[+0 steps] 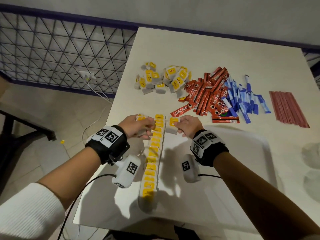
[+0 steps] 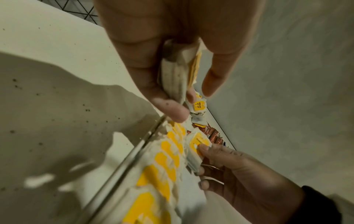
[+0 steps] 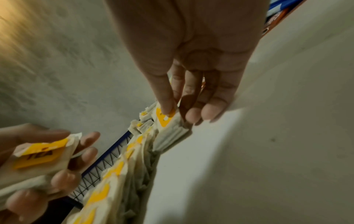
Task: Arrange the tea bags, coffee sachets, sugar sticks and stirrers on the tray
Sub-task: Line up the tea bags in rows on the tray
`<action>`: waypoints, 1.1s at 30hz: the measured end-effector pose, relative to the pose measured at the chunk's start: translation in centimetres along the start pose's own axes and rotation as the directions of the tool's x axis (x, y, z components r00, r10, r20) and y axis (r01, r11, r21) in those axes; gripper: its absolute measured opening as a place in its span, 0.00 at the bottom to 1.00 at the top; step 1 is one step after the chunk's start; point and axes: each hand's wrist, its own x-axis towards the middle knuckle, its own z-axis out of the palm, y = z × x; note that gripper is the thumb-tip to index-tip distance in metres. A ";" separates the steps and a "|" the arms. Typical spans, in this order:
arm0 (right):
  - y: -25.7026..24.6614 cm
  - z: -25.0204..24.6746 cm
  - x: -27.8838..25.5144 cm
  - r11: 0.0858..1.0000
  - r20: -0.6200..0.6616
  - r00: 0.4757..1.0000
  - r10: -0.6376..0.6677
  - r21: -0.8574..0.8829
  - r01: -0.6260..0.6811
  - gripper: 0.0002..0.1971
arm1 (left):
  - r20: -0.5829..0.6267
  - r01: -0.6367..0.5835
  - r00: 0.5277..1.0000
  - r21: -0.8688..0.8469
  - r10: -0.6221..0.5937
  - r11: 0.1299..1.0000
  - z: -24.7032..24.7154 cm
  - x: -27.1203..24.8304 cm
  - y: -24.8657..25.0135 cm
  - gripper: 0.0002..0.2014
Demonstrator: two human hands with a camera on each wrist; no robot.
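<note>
**Lining up tea bags along the tray's left edge**

Working over the white table point(image 1: 173, 49), we are keeping the white tray point(image 1: 242, 153) at the near side, with a row of tea bags point(image 1: 153, 160) running along its left rim. Beyond it are lying the loose tea bag pile point(image 1: 161, 78), the red coffee sachets point(image 1: 206, 96), the blue sugar sticks point(image 1: 242, 99) and, far right, the red stirrers point(image 1: 288, 109), all off the tray. Our left hand point(image 1: 136, 126) is gripping a small stack of tea bags point(image 2: 178, 75) beside the row's far end. Our right hand point(image 1: 188, 125) is pinching another tea bag bundle point(image 1: 172, 126), thumb on its yellow tag, just right of the row.
</note>
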 end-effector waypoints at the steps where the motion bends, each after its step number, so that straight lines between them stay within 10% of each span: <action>1: -0.1 0.2 0.1 1.000 -0.010 1.000 0.001 0.004 -0.001 0.11 | 0.010 -0.002 1.000 -0.004 0.002 1.000 -0.1 0.0 0.1 0.06; 26: -0.7 1.4 -0.1 0.985 -0.288 0.958 0.009 -0.162 -0.057 0.15 | 0.123 0.093 0.989 -0.084 -0.083 0.992 -1.5 1.6 1.6 0.11; 33: -3.3 0.2 -2.3 0.961 -0.019 0.963 -0.270 0.049 0.271 0.09 | 0.303 0.120 0.949 -0.104 -0.083 0.987 -0.5 0.8 1.7 0.10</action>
